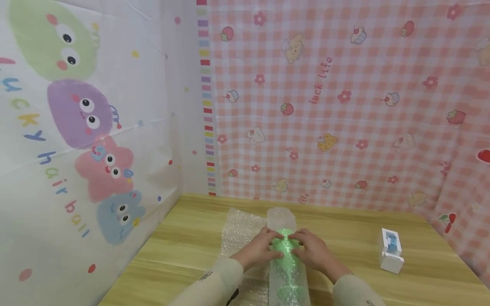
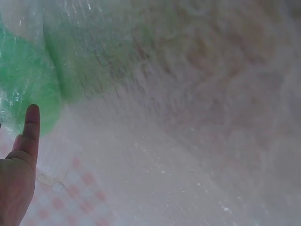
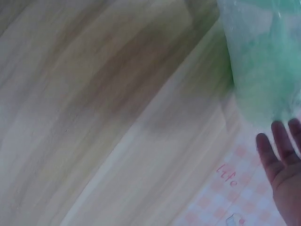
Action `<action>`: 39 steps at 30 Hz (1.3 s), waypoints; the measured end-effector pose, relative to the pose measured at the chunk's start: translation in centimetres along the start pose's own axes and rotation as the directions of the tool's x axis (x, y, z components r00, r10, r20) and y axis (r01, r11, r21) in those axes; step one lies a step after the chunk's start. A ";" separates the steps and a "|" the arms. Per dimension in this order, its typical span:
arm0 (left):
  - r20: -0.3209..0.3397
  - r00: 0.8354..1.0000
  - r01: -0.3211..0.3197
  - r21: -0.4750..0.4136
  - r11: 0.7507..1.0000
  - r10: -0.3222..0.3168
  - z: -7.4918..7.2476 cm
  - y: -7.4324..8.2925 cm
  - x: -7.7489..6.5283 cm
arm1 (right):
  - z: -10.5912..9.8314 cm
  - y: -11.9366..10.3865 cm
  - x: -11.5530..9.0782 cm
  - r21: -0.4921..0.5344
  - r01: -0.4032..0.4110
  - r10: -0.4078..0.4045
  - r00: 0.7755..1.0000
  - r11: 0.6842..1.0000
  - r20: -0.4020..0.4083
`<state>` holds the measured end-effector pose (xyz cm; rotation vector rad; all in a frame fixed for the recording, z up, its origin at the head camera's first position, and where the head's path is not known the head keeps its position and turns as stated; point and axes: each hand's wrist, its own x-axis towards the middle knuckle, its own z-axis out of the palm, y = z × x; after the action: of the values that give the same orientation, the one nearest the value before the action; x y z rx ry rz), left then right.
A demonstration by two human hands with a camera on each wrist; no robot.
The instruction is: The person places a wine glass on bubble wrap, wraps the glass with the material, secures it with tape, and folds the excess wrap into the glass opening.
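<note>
A green object (image 1: 285, 246), its kind blurred by the wrapping, lies inside a long roll of clear bubble wrap (image 1: 289, 278) on the table. From the left side, my left hand (image 1: 260, 248) rests its fingertips and thumb on the wrapped green part. My right hand (image 1: 314, 250) touches the same part from the right, its fingertips close to the left ones. In the left wrist view a straight digit (image 2: 32, 125) lies against the green bundle. The right wrist view has extended fingers (image 3: 281, 141) at the bundle's end.
A flat sheet of bubble wrap (image 1: 241, 231) spreads on the table left of the roll. To the right stands a small white box (image 1: 391, 261) with a blue part on it. Printed cloths hang behind the wooden table (image 1: 344, 229) and at its left side.
</note>
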<state>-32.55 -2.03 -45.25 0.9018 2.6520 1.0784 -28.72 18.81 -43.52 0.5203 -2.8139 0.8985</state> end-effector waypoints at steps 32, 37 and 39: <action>-0.014 0.997 0.076 -0.138 0.987 -0.079 -0.8 -1.8 -1.4 | 1.9 -0.9 0.3 -0.029 0.080 -0.081 0.995 0.996 -0.050; -0.011 0.996 0.082 -0.118 0.990 -0.084 -0.7 -1.9 -1.5 | 1.8 -0.9 0.4 -0.024 0.105 -0.106 0.994 0.994 -0.040; -0.011 0.995 0.093 -0.119 0.988 -0.095 -0.6 -1.8 -1.6 | 1.7 -0.9 0.5 -0.024 0.115 -0.116 0.993 0.993 -0.037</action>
<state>-32.32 -4.34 -46.17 0.7408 2.5824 1.2109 -28.91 17.04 -44.31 0.6486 -2.7242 0.8453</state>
